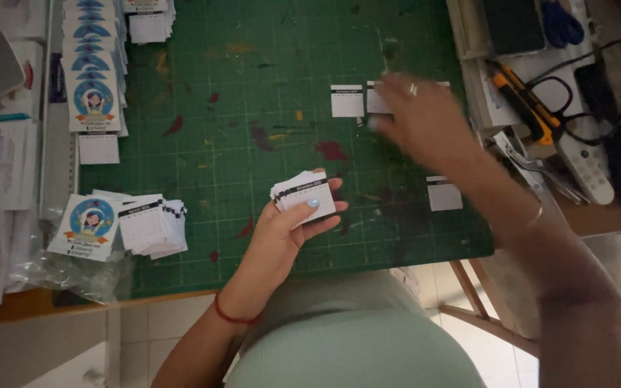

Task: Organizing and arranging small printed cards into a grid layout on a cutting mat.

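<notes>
My left hand holds a small stack of white calendar cards with dark top bands, above the near part of the green cutting mat. My right hand, blurred, reaches over the far right of the mat and lies on a white card. Whether its fingers pinch that card I cannot tell. Another card lies just left of it. A third card lies nearer me, under my right forearm.
A fanned pile of cards and blue round-picture cards lie at the mat's near left corner. More picture cards run up the left edge. On the right are an orange utility knife, scissors, pliers and a remote.
</notes>
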